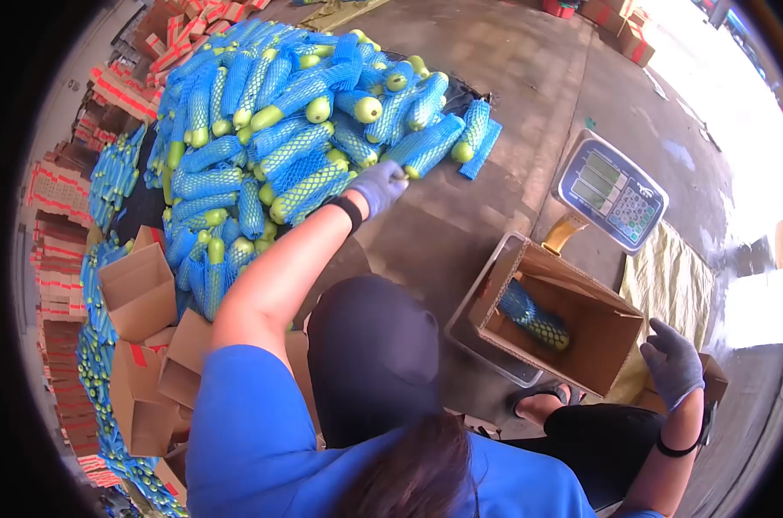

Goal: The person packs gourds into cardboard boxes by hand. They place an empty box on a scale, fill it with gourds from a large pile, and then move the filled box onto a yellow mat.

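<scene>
Head: L fingers curled @ gourd

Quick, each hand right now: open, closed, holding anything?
Left hand: curled at a netted gourd; whether it grips cannot be told.
Right hand: open, empty, beside the carton.

I have my left arm extended forward, the elbow a little bent; its gloved left hand curls the fingers, and from my camera I cannot see inside the palm. My right forearm rises at the side, the gloved right hand with fingers loosely bent, not closed.
</scene>
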`<state>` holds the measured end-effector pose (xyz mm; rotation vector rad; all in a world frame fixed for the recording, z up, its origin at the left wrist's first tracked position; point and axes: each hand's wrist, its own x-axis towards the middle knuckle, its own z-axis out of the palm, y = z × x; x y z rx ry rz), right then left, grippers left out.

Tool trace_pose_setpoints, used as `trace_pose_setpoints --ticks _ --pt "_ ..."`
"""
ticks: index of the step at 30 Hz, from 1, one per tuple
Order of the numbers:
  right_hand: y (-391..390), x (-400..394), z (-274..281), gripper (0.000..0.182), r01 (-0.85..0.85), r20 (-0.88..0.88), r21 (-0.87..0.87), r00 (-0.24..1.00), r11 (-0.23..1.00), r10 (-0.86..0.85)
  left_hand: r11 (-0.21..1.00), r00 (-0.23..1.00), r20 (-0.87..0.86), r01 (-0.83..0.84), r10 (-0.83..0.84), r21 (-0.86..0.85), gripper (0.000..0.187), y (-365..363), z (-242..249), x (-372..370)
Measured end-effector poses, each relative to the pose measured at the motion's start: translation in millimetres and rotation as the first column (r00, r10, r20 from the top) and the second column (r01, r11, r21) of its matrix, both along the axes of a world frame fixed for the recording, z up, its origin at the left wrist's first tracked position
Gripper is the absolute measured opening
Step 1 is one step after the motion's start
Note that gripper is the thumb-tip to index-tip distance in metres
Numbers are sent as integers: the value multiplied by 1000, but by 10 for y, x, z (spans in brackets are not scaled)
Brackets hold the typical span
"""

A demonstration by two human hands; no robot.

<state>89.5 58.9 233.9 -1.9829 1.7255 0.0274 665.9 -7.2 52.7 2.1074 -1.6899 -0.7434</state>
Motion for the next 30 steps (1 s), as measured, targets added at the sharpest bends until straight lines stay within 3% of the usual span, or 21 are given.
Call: trace_pose_setpoints --ticks 1,2,4,5,7,9,11,12,13,15,17,19,21,23,25,27,28,30 --pt "-76 -72 -73 53 67 39 13 997 998 -67 992 929 368 -72 31 100 42 168 -204 268" --pt "-136 -151 -128 50 136 77 35 987 990 -138 969 938 331 -166 98 182 51 331 -351 542" --pt "-254 -285 -204 39 205 227 -1 953 979 -199 928 811 502 -370 301 42 66 598 -759 1073" --pt "-301 -341 -240 35 263 336 0 909 965 -248 892 761 559 -445 329 80 75 677 -655 1243" --pt "-469 -470 -358 34 287 345 -17 901 958 -264 887 714 607 -462 349 33 83 814 -745 1603" --pt "-599 -579 -530 32 315 358 -43 891 948 -280 914 574 761 -400 302 -61 95 843 -861 1814" --pt "-674 -600 -711 31 258 152 -145 960 955 -236 923 590 768 -384 249 -5 97 756 -981 1891" --pt "-706 -593 -746 29 256 114 -109 963 961 -244 932 598 779 -360 188 51 100 709 -1016 1918" --pt "-724 -592 -778 29 255 105 -107 964 961 -245 932 605 775 -359 185 58 100 648 -1050 1951" --pt "-716 -450 -730 27 218 129 -170 972 961 -198 832 683 703 -496 197 249 102 506 -819 1884" --pt "-674 -412 -698 27 197 69 -149 980 969 -188 845 692 692 -482 205 231 97 496 -842 1982" --pt "-654 -371 -732 27 177 39 -134 984 975 -174 879 740 625 -444 250 173 86 482 -817 2133" --pt "-652 -349 -733 26 157 80 -128 986 979 -148 890 699 644 -453 311 62 78 504 -820 2186" --pt "-666 -426 -792 26 165 118 -139 982 976 -149 841 611 592 -478 525 -253 69 461 -772 2277" --pt "-716 -568 -850 25 129 55 -166 991 978 -122 803 559 587 -497 586 -328 66 333 -600 2377" --pt "-723 -549 -853 23 169 83 -179 984 969 -157 722 412 594 -349 690 -597 71 169 -434 2470" --pt "-747 -592 -878 21 147 76 -209 988 967 -134 746 437 605 -406 666 -529 84 45 -328 2544" --pt "-765 -622 -898 19 138 70 -248 990 959 -125 774 442 636 -375 633 -510 89 -205 -264 2754"
